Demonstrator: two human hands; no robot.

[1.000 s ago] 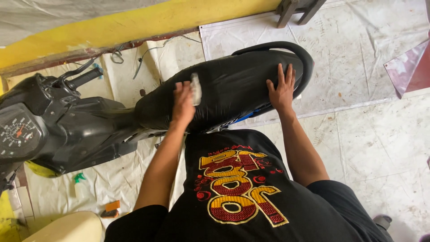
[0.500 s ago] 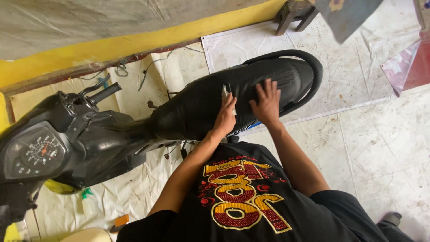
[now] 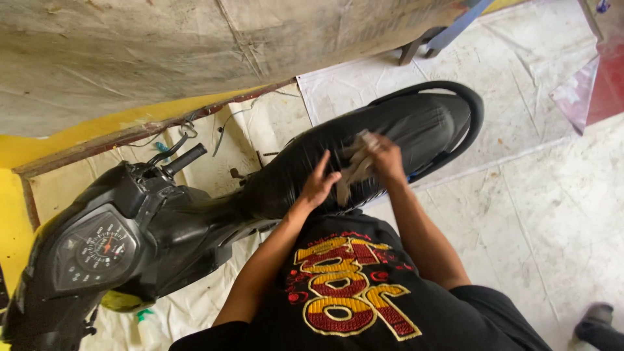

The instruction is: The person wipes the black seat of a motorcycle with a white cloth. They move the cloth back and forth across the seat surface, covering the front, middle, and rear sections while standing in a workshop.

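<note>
You had both hands on the black scooter seat [image 3: 396, 130]: right hand [image 3: 383, 159] gripped the rag [image 3: 354, 166] mid-seat, left hand [image 3: 318, 185] flat beside it, handlebar-ward.

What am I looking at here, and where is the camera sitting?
The camera is worn on a person's head and looks down at their own two bare hands. Below them stands a black scooter with a long black padded seat, on pale sheets spread over the floor. The left hand lies flat on the seat. The right hand holds a crumpled grey cloth against the seat. The round speedometer and a black handlebar grip show at left.
</note>
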